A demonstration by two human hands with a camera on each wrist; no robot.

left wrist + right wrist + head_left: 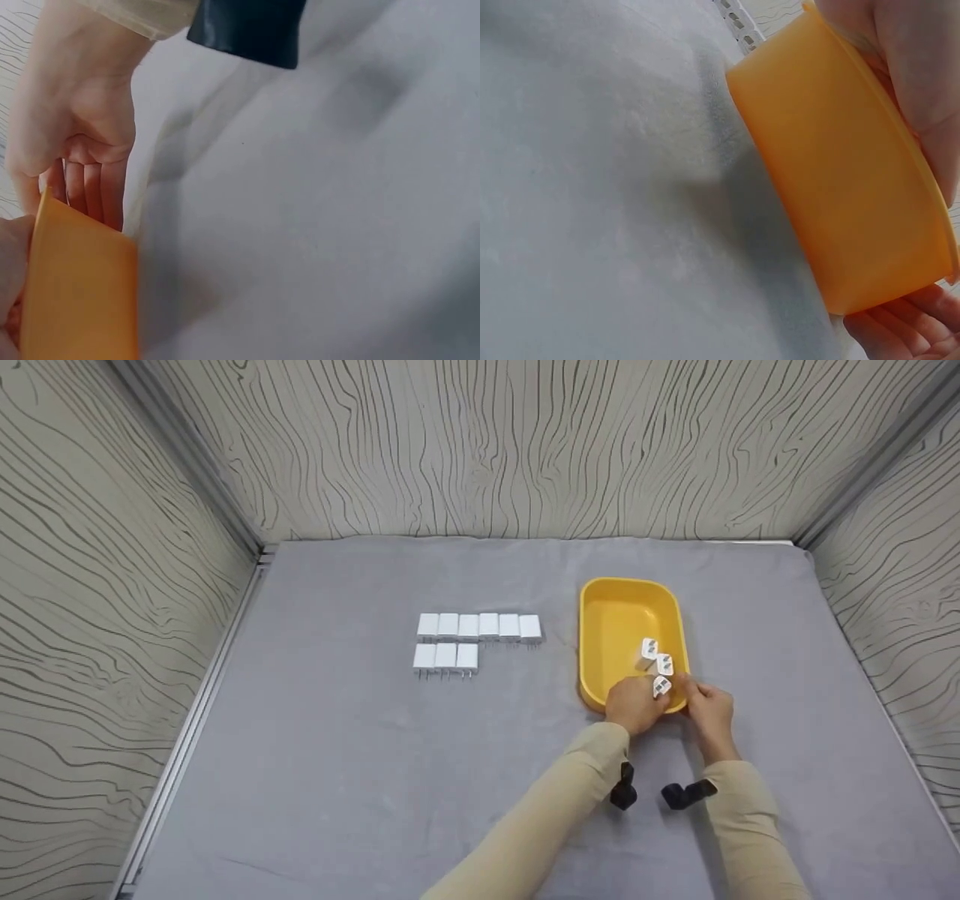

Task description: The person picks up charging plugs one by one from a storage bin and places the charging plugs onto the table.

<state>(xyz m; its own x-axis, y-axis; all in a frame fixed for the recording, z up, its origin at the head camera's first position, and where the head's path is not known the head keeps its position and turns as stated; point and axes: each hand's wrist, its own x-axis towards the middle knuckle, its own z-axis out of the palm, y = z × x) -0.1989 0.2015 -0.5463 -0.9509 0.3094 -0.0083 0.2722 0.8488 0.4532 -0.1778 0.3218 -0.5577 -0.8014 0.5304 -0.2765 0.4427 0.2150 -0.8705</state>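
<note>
Over the near end of a yellow plastic tray point(615, 622), my left hand point(634, 705) grips a white USB wall charger point(661, 686), whose port end faces up. Just behind it in the tray stand two more chargers point(664, 664), also ports up. My right hand point(712, 712) holds the tray's near right corner, its thumb at the rim. The left wrist view shows that right hand point(82, 127) with its fingers along the outside of the tray wall point(82, 285). In the right wrist view, the left hand point(922, 67) reaches over the rim, its fingertips hidden.
Left of the tray, several white chargers point(469, 625) lie side by side in a back row, prongs toward me. A shorter front row point(445, 657) of three lies nearer. Grey cloth point(337, 780) covers the table. Patterned panels point(487, 450) stand around the back and sides.
</note>
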